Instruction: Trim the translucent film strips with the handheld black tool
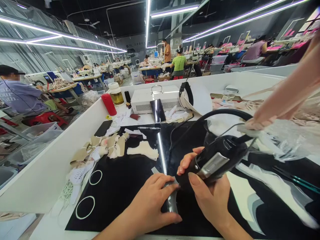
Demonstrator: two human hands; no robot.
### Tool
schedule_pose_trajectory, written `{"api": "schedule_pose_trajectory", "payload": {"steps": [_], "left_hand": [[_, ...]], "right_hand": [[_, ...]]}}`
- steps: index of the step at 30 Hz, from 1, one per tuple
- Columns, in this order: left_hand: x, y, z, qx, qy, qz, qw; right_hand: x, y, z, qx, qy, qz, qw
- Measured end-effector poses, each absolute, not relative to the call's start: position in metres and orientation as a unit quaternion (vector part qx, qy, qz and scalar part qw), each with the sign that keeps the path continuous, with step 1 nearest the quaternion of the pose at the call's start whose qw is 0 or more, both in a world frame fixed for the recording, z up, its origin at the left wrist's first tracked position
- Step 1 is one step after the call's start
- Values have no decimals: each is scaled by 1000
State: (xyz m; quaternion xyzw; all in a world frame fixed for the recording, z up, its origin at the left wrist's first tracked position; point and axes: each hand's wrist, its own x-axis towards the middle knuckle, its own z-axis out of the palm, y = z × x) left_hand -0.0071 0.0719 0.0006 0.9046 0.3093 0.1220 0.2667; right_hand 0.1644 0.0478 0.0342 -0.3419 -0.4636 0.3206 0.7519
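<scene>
My right hand (212,193) wraps round a black handheld power tool (225,156) with a silver plate on its side; its exact kind does not show. The tool is tilted over the black mat (125,206), and its lower end is hidden by my fingers. My left hand (160,196) rests with thumb and fingers spread on a translucent grey strip (172,201) beside the tool. From the upper right, another person's arm and blurred hand (265,116) reach to the thick black cable above the tool. A cream cut piece (143,150) lies beyond my left hand.
Fabric scraps (110,146) and a pen (149,128) lie left and behind. At the back stand a white metal box (155,97), a phone (158,110), a red spool (109,104) and a jar (116,94). Cream pieces (242,193) and tweezers (297,180) lie right. White walls (75,143) edge the table.
</scene>
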Motion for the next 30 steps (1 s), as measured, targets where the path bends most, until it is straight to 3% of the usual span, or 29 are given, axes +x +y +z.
{"api": "schedule_pose_trajectory", "payload": {"steps": [30], "left_hand": [[-8, 74, -7, 915, 268, 148, 264]], "right_hand": [[170, 26, 31, -312, -461, 399, 728]]}}
